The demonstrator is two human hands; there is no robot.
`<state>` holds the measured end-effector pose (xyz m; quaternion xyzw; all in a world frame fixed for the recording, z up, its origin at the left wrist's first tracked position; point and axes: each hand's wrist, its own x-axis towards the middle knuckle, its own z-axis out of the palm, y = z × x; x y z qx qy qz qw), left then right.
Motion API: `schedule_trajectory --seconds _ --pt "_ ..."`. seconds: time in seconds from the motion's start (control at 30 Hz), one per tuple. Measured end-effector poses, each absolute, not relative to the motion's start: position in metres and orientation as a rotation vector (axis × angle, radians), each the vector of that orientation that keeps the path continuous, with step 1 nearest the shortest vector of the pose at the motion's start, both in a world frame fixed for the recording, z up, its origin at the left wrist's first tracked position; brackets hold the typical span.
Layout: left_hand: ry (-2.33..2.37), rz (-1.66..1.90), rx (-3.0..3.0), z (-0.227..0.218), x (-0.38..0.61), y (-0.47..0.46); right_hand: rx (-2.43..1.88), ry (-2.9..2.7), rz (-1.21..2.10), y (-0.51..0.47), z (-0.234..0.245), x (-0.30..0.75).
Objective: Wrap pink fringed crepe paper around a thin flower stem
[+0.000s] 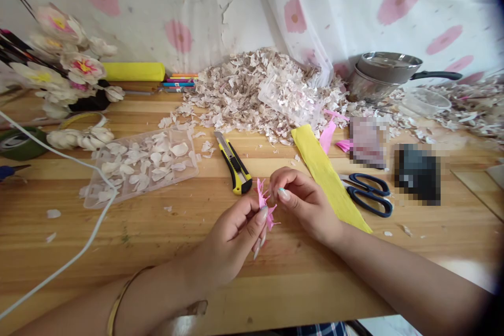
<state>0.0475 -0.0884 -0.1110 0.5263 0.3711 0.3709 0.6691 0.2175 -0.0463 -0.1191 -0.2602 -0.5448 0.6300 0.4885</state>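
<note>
Between the thumb and fingers of my left hand [238, 231] is a small strip of pink crepe paper [271, 215], its edge cut into thin, twisted fringe. My right hand [307, 202] pinches at the fringe tips from the right; the exact contact is too small to make out clearly. Just beyond my left hand lies a yellow-and-black utility knife [233, 164] with its blade out. A strip of yellow crepe paper [328, 178] runs behind my right hand, and dark blue-handled scissors [368, 194] lie beside it, the blades partly over or under its edge.
A clear divided tray [192, 168] holds white petals at left, crossed by a white cable [92, 233]. Dried petals [244, 84] are heaped at the back, near stacked metal pans [374, 81]. Pink paper scraps [327, 136] lie at right; artificial flowers [82, 65] stand at left.
</note>
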Motion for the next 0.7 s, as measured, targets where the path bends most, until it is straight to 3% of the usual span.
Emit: schedule_trajectory --seconds 0.4,0.7 --pt "0.902 0.806 1.279 -0.1145 0.0463 -0.0869 -0.694 -2.029 0.986 -0.0499 -0.1147 0.2273" --pt "0.944 0.829 1.313 -0.1131 0.0470 -0.0862 -0.721 -2.018 1.012 -0.0485 -0.1157 0.2264"
